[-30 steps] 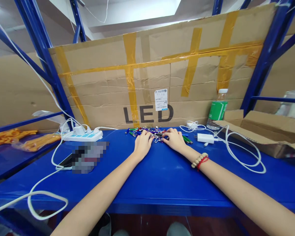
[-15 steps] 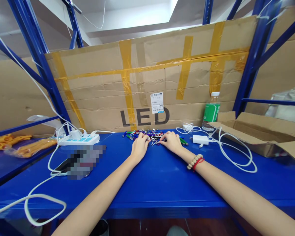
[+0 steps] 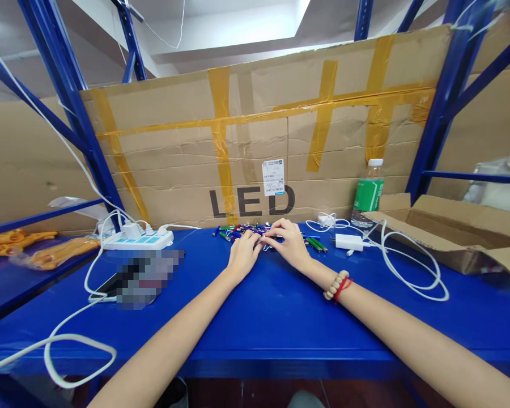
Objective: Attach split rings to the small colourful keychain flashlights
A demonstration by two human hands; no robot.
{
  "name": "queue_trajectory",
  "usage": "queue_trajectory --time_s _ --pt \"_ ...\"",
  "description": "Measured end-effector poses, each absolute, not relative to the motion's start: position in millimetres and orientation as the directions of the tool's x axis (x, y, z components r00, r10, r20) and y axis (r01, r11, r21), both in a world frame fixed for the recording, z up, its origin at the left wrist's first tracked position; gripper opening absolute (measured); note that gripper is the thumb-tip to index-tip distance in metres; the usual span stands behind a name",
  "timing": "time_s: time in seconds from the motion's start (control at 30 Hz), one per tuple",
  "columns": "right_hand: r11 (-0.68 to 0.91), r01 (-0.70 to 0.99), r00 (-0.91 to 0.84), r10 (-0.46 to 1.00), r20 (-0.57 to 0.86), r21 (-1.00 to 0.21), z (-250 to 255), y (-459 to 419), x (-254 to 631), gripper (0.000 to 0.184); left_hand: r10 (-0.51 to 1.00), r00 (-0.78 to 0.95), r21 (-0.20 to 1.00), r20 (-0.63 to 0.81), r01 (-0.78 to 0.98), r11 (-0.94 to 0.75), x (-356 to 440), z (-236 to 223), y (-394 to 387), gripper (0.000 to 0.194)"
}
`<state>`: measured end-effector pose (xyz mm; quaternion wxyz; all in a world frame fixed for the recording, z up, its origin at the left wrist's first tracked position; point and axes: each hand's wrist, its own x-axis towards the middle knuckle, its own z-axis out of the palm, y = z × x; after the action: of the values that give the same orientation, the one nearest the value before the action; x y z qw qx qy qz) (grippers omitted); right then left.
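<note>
- Your left hand (image 3: 243, 256) has its fingers bent and gathered; its fingertips nearly meet those of your right hand (image 3: 291, 247), its thumb and fingers drawn in toward them. You may have something tiny between them, but I cannot tell what, or whether either grasp is closed.
- The wire clip (image 3: 267, 247) lies just below your right fingertips, nearer that hand than your left; its long axis is too hidden to tell.
- The pile (image 3: 261, 228) of small coloured things lies just beyond your fingertips, by the middle of the worktop's (image 3: 280, 323) back edge, spread roughly along it.
- Green sticks (image 3: 316, 245) lie just right of your right hand, slanting from the back edge toward the front right corner.
- Farther right you have the charger (image 3: 349, 242), then the bottle (image 3: 367, 195) and open box (image 3: 444, 249) toward the back right corner.
- On your left, the power strip (image 3: 138, 241) sits toward the back left corner.
</note>
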<state>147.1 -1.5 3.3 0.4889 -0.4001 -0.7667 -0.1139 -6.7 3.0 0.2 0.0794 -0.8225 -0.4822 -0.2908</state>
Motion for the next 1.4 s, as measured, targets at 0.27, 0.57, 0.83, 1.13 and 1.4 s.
queue_trajectory --time_s 0.27,0.57,0.83,1.13,1.4 --pt "0.707 0.685 -0.272 0.47 0.84 -0.174 -0.1 1.3 147.7 0.015 0.747 0.376 0.171 0.549 0.824 -0.54 -7.2 -1.4 4.1 0.018" --pt "0.702 0.669 -0.27 0.537 0.799 -0.245 -1.3 1.3 144.6 0.013 0.735 0.357 0.15 0.576 0.838 -0.524 -7.9 -2.2 5.2 0.018" --pt "0.433 0.831 -0.045 0.678 0.733 -0.35 -2.7 10.9 162.3 0.018 0.742 0.256 0.209 0.619 0.857 -0.47 -7.1 -0.1 2.2 0.022" --pt "0.293 0.949 -0.193 0.833 0.519 -0.119 -10.7 14.4 169.6 0.026 0.739 0.274 0.195 0.615 0.855 -0.48 -6.5 -0.6 3.3 0.02" --pt "0.29 0.953 -0.21 0.844 0.494 -0.09 -10.9 13.1 169.3 0.022 0.75 0.283 0.253 0.598 0.821 -0.511 -6.4 -3.2 5.4 0.017"
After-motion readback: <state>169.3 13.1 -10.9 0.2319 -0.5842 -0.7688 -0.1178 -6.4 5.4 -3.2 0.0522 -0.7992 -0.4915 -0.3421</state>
